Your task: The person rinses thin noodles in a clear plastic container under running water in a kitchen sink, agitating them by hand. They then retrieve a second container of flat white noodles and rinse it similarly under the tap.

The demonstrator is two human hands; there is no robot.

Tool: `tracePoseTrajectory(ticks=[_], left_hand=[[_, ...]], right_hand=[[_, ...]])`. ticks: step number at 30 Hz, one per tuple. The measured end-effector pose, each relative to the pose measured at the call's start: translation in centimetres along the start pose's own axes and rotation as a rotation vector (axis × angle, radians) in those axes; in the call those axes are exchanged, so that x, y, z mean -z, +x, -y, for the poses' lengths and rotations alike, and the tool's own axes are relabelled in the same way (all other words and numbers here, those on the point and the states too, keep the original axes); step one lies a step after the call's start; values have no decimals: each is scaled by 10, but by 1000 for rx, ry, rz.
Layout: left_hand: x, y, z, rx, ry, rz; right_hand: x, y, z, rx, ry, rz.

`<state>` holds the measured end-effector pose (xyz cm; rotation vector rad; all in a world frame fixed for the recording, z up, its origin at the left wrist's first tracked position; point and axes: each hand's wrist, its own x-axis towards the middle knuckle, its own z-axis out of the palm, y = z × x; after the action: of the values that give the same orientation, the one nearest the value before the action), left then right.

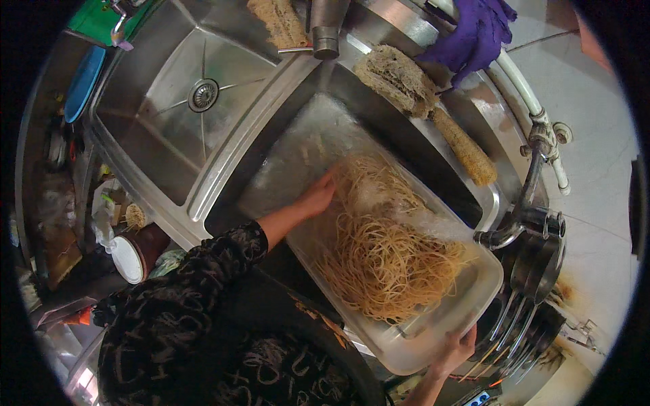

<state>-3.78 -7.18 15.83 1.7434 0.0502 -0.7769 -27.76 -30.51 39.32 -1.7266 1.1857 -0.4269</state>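
A large translucent plastic tub (pixel 355 350) lies slanted over the right sink basin, with a tangled heap of pale noodle-like strands (pixel 396 264) inside. Water from a metal faucet (pixel 500 237) streams onto the strands. My right hand (pixel 457 350) grips the tub's near right corner. My left hand (pixel 320 195) is inside the tub, at the left edge of the heap; its fingertips are partly hidden by water and strands, so whether they hold any cannot be told.
Left of the tub is a second steel basin with a drain (pixel 203 95). Loofah scrubbers (pixel 396 78) and purple gloves (pixel 472 38) are at the back. Ladles and pans (pixel 533 264) hang at right. A white-lidded container (pixel 128 259) stands at left.
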Motion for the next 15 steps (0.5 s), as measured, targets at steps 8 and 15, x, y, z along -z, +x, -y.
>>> tracePoseTrajectory(ticks=[8, 15], left_hand=[[-14, 17, 19, 71, 34, 79], [-24, 26, 28, 70, -26, 134]], right_hand=[[7, 2, -4, 65, 24, 56], [4, 4, -6, 133, 1, 65]])
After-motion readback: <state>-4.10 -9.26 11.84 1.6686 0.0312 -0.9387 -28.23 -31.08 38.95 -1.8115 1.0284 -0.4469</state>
